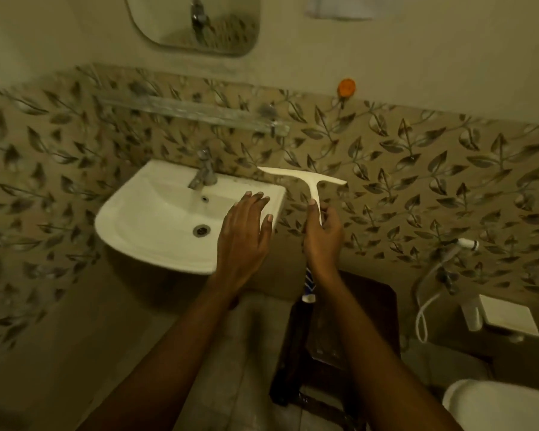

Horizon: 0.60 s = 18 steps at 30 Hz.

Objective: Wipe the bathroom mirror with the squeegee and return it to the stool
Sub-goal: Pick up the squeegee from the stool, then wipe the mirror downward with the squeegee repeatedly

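My right hand [322, 236] grips the handle of a white T-shaped squeegee [308, 181], its blade up and level in front of the leaf-patterned tiles. A blue and white striped end [308, 286] shows below that hand. My left hand [246, 231] hovers flat and empty over the right rim of the sink, fingers apart. The mirror [196, 23] hangs high on the wall above the sink, well above the squeegee. The dark wooden stool [371, 306] stands below my right forearm, partly hidden by it.
A white sink [156, 219] with a metal tap [204, 172] sits at left. A glass shelf [193, 115] runs under the mirror. An orange hook [346, 87], a hand sprayer [467, 244], a paper holder [504, 315] and a toilet [504, 405] are at right.
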Tool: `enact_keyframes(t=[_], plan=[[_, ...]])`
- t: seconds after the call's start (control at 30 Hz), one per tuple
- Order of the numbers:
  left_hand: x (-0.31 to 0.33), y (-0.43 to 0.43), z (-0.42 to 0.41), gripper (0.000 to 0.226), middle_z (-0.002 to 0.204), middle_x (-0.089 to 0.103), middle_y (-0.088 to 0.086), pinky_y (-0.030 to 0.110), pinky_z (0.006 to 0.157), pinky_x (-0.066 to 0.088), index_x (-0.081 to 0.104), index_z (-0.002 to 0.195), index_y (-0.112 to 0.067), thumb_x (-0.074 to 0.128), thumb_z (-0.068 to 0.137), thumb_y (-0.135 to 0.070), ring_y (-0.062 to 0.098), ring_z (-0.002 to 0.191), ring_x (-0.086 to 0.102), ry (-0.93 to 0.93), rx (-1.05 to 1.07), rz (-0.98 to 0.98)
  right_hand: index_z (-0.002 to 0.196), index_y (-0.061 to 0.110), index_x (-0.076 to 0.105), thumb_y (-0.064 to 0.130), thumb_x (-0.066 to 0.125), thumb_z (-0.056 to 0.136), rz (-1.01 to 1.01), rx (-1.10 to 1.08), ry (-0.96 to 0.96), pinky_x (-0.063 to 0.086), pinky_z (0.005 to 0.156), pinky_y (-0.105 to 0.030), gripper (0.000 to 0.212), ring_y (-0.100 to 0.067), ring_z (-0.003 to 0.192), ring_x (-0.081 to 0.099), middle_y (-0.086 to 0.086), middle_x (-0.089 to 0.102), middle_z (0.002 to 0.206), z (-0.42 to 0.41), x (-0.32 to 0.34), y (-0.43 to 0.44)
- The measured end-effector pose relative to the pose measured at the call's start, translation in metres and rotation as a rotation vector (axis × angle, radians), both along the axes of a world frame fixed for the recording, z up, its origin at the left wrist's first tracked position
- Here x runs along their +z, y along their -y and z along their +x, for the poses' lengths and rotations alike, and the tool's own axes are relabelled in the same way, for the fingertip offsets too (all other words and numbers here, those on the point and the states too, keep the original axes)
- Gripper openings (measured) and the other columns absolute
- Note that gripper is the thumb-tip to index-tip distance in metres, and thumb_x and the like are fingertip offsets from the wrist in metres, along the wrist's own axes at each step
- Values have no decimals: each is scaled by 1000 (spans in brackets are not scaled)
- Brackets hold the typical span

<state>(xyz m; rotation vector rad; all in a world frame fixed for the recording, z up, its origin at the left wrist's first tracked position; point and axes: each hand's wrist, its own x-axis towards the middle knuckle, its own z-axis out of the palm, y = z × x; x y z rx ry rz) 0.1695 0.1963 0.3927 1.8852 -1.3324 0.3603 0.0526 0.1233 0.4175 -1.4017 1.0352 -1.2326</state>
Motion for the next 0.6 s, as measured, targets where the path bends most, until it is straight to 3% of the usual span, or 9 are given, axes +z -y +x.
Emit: enact_keyframes(t=[0.17, 0.37, 0.5, 0.6], plan=[[38, 3, 84, 34, 130, 57, 5, 32, 104, 36, 53, 127, -12, 44, 98, -28, 20, 125, 49, 88, 7, -72, 95, 9, 63, 31, 51, 99, -135, -16, 73, 44, 53, -15, 26, 0, 56, 53, 2, 58, 68, 73, 33, -3], [93, 9, 187, 30, 128, 57, 3, 34, 101, 41, 55, 124, -12, 45, 98, -24, 18, 120, 51, 161, -94, -155, 82, 33, 57, 46, 47, 96, -238, -97, 65, 51, 54, -42, 21, -28, 59, 57, -7, 61, 68, 170, 73, 0], [130, 27, 240, 30, 126, 58, 4, 24, 102, 33, 55, 123, -13, 45, 98, -24, 15, 119, 50, 182, -130, -208, 83, 30, 56, 42, 48, 96, -275, -126, 96, 53, 57, -46, 19, -29, 61, 59, -8, 61, 69, 217, 104, 11], [158, 52, 277, 31, 125, 58, 5, 26, 101, 36, 56, 123, -12, 45, 98, -25, 16, 117, 52, 181, -149, -264, 87, 23, 58, 33, 50, 98, -308, -122, 106, 50, 52, -40, 16, -23, 58, 56, -7, 61, 70, 247, 129, 33]])
